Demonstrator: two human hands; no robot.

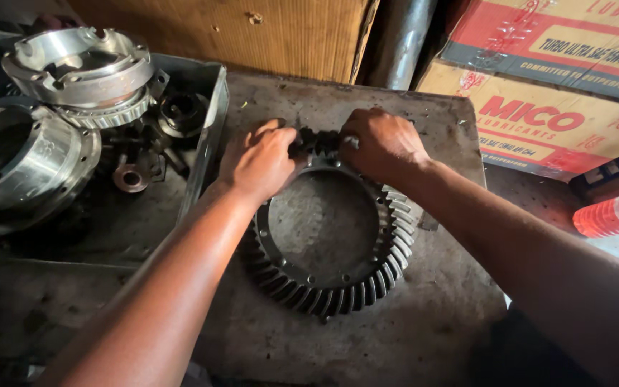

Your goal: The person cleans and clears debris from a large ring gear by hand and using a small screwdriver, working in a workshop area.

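Head view, one ring gear, two hands, fingers clenched on one small pinion gear.

Ring gear's far rim beneath fingers

Both forearms are bare to past the elbow, with no gloves, rings or watch.

Large ring gear flat on grimy metal plate, teeth up. Left hand and right hand closed together on small dark pinion gear at far rim. Metal tray at left, holding differential housings.
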